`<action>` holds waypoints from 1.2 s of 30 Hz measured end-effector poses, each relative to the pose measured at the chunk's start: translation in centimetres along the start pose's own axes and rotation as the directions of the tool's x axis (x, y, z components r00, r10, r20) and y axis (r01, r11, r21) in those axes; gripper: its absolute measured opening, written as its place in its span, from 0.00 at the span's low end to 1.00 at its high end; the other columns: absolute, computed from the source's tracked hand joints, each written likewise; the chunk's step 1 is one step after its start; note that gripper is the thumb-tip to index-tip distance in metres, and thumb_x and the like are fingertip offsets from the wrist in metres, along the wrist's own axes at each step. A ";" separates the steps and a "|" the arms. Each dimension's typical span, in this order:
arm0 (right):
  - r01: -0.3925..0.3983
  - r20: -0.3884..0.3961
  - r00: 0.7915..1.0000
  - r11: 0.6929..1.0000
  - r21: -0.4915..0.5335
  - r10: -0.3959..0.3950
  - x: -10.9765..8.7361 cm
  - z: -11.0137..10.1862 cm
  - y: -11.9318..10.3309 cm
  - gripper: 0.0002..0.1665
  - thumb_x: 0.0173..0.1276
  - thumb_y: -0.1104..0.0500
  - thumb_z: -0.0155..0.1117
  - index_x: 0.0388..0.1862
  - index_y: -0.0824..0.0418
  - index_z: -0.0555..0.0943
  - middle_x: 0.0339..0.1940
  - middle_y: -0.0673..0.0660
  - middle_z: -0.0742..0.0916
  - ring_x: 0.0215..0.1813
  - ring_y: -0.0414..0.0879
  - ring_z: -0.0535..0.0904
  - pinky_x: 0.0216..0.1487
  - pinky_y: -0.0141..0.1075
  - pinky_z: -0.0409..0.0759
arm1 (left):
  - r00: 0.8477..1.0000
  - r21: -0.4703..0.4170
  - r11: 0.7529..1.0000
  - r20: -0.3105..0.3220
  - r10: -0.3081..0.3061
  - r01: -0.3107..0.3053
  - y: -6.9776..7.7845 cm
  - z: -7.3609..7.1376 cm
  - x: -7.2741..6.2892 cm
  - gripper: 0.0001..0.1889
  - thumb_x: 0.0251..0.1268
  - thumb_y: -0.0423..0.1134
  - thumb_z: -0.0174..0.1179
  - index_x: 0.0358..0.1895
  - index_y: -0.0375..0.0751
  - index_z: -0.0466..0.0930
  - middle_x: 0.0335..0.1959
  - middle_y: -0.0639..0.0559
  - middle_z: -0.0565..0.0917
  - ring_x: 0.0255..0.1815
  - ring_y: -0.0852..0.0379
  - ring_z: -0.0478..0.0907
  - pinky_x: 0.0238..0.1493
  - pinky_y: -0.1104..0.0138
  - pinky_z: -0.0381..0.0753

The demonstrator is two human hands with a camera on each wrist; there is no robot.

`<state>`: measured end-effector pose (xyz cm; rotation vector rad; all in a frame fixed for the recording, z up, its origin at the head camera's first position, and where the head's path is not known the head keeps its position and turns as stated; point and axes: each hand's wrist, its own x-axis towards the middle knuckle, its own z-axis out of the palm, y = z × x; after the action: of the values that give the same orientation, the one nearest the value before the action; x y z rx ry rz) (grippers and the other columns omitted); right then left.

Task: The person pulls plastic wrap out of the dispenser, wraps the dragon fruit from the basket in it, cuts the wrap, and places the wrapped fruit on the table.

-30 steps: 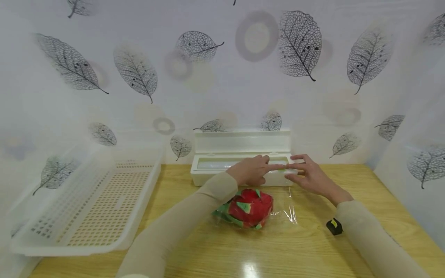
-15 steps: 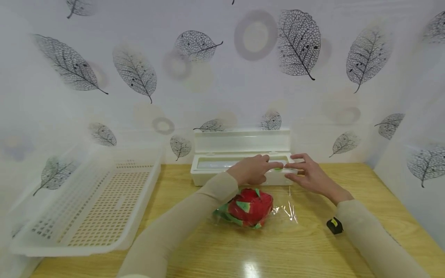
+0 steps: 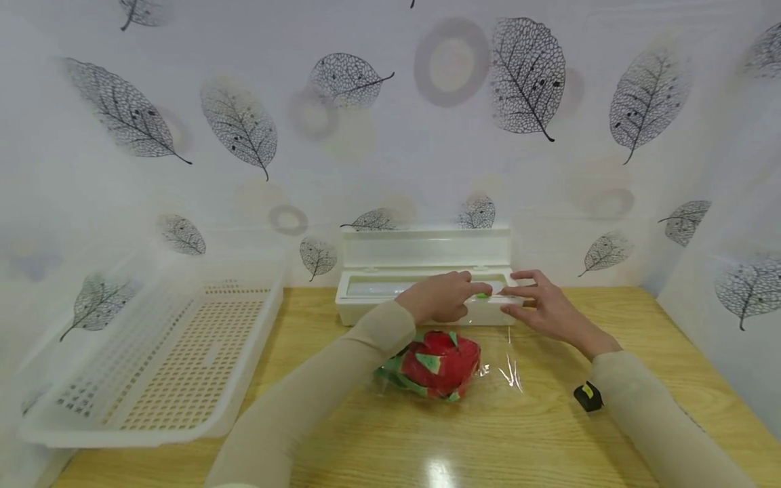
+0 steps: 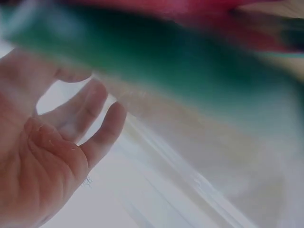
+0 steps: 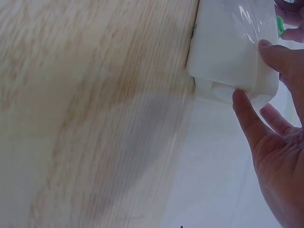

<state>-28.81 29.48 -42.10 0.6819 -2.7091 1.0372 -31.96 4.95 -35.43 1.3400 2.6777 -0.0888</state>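
Note:
A white cling film dispenser (image 3: 427, 314) stands against the back wall with its lid raised and a roll of film inside. My left hand (image 3: 438, 298) reaches over its front rim, the index finger touching a small green slide cutter (image 3: 483, 295); in the left wrist view the other fingers are loosely bent. My right hand (image 3: 549, 315) holds the dispenser's right end, thumb on the front and fingers at the rim and end. Before the dispenser lies a red and green dragon fruit (image 3: 442, 366), clear film (image 3: 511, 373) over it and spreading right.
A white perforated basket (image 3: 244, 379) takes up the left side of the wooden table (image 3: 488, 447). A small black object with a yellow mark (image 3: 588, 396) lies beside my right forearm. A leaf-patterned covering (image 3: 390, 156) rises behind the dispenser.
My left index finger and the green slide cutter have moved left along the dispenser's front rim, away from the right hand. The right hand stays at the dispenser's end.

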 end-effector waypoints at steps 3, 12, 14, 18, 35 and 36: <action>0.009 -0.006 1.000 1.000 0.001 -0.009 0.0 0.1 0.0 0.20 0.70 0.63 0.69 0.59 0.70 0.83 0.68 0.72 0.71 0.58 0.70 0.82 0.55 0.55 0.85 | 1.000 -0.019 1.000 0.010 -0.011 0.011 -0.1 -0.1 -0.1 0.28 0.76 0.37 0.54 0.76 0.56 0.65 0.62 0.48 0.79 0.57 0.55 0.80 0.60 0.64 0.82; 0.025 0.032 0.999 0.999 0.029 -0.026 0.1 -1.4 -0.3 0.18 0.69 0.64 0.70 0.56 0.69 0.84 0.67 0.75 0.71 0.58 0.72 0.81 0.53 0.50 0.86 | 0.995 -0.057 0.998 0.085 0.043 -0.038 -0.6 -1.1 -0.1 0.30 0.76 0.39 0.55 0.79 0.56 0.62 0.65 0.47 0.76 0.60 0.55 0.76 0.64 0.64 0.78; 0.005 0.054 0.999 1.000 0.015 -0.006 0.2 -2.0 -0.3 0.18 0.68 0.63 0.71 0.56 0.68 0.84 0.68 0.74 0.72 0.60 0.72 0.80 0.53 0.51 0.86 | 0.992 -0.073 0.995 0.104 0.077 -0.069 -1.0 -1.5 0.4 0.29 0.77 0.39 0.54 0.78 0.54 0.64 0.65 0.47 0.76 0.59 0.55 0.76 0.63 0.64 0.78; 0.009 0.091 0.996 0.998 -0.067 -0.003 0.6 -3.0 -0.5 0.18 0.67 0.60 0.73 0.54 0.65 0.85 0.65 0.71 0.79 0.62 0.70 0.79 0.52 0.50 0.87 | 0.981 -0.170 0.981 0.149 0.125 -0.099 -1.9 -3.0 0.9 0.26 0.77 0.40 0.53 0.76 0.49 0.69 0.67 0.44 0.77 0.65 0.51 0.76 0.67 0.61 0.76; 0.282 0.070 0.959 0.938 -0.200 -0.273 2.9 -2.4 -2.1 0.10 0.62 0.64 0.75 0.43 0.59 0.88 0.41 0.52 0.91 0.43 0.51 0.87 0.40 0.45 0.88 | 0.983 -0.281 0.942 -0.050 0.177 -0.184 -3.3 -4.2 1.1 0.15 0.73 0.32 0.55 0.58 0.41 0.84 0.52 0.46 0.87 0.50 0.54 0.84 0.54 0.68 0.81; 0.273 0.090 0.961 0.942 -0.197 -0.260 2.9 -2.3 -2.2 0.09 0.63 0.64 0.75 0.43 0.59 0.88 0.40 0.51 0.91 0.42 0.50 0.87 0.40 0.46 0.87 | 0.983 -0.289 0.940 -0.046 0.176 -0.182 -3.2 -3.6 1.2 0.15 0.74 0.33 0.56 0.58 0.41 0.84 0.53 0.46 0.87 0.51 0.55 0.84 0.53 0.69 0.81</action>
<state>-30.38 28.52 -38.19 1.0208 -2.6276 0.6687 -35.65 4.40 -32.09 1.4802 2.4454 0.3286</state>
